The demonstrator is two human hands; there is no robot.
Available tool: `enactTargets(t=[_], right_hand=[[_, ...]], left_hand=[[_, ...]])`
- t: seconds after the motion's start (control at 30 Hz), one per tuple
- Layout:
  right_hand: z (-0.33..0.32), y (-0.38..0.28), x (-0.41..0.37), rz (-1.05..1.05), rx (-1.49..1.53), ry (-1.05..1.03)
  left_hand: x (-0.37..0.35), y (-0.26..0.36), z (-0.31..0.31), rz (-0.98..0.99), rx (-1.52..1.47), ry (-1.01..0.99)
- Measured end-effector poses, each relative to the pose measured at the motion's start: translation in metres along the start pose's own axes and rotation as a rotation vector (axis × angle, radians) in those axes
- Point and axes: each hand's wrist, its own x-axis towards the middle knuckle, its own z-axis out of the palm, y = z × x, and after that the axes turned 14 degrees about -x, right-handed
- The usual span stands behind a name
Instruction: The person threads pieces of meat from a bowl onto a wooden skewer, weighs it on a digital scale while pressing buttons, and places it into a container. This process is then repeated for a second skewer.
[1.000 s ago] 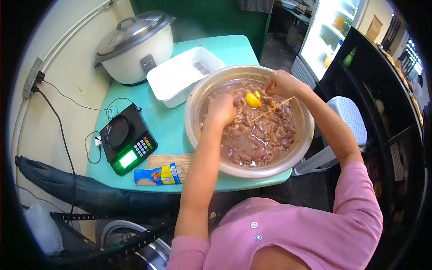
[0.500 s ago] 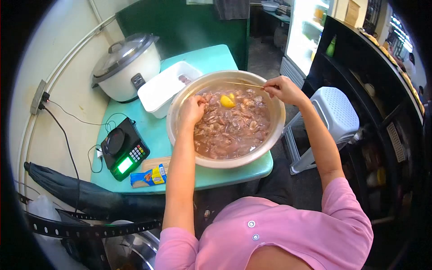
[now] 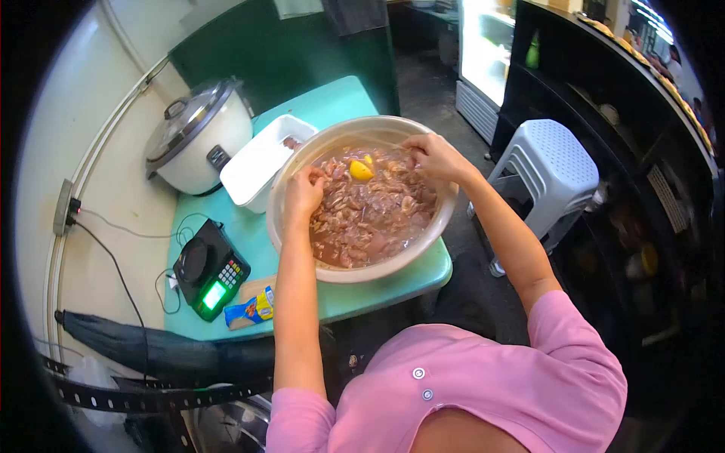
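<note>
A wide basin (image 3: 362, 273) holds many pieces of raw meat (image 3: 370, 215) in brownish liquid, with a yellow citrus piece (image 3: 361, 170) lying on top. Over the left side of the basin, my left hand (image 3: 305, 195) is closed, its fingertips pinching at a piece of meat. My right hand (image 3: 436, 157) is above the right rim, with thumb and fingers pinched together. It held a thin bamboo skewer half a second ago; the skewer is now blurred and hard to make out against the basin.
The basin stands on a green table (image 3: 362, 300). Left of it are a white tub (image 3: 253, 170), a rice cooker (image 3: 200, 140), a digital scale (image 3: 211, 272) and a blue-yellow packet (image 3: 253, 308) on thin sticks. Stacked stools (image 3: 555, 158) stand right.
The view has shifted, so the basin appears farther left. My right hand has come closer to the meat, and the skewer shows less clearly. My left hand stays at the meat.
</note>
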Motion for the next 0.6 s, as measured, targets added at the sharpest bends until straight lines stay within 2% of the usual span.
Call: enactTargets(t=[0.03, 0.1, 0.17, 0.23, 0.37, 0.43, 0.5, 0.6], right_hand=[[0.003, -0.001, 0.002, -0.017, 0.003, -0.011], [0.008, -0.002, 0.004, -0.034, 0.040, 0.098], [0.009, -0.012, 0.002, -0.033, 0.062, 0.085], [0.012, -0.019, 0.000, 0.045, 0.097, 0.127], [0.039, 0.003, 0.008, 0.048, 0.113, 0.077], [0.036, 0.001, 0.005, 0.085, 0.321, 0.105], [0.027, -0.009, 0.002, 0.089, 0.342, 0.094], [0.026, -0.007, 0.002, 0.168, 0.442, 0.022]], left_hand=[[-0.001, 0.002, -0.003, -0.013, 0.004, 0.016], [-0.003, 0.009, -0.006, -0.069, 0.036, 0.005], [-0.005, 0.014, -0.009, -0.086, 0.048, 0.018], [-0.007, 0.019, -0.011, -0.072, 0.071, -0.001], [-0.010, 0.028, -0.014, -0.097, 0.061, -0.005], [-0.010, 0.025, -0.013, -0.106, 0.064, 0.002], [-0.010, 0.028, -0.013, -0.117, 0.106, -0.012], [-0.001, -0.003, 0.001, -0.087, 0.056, -0.030]])
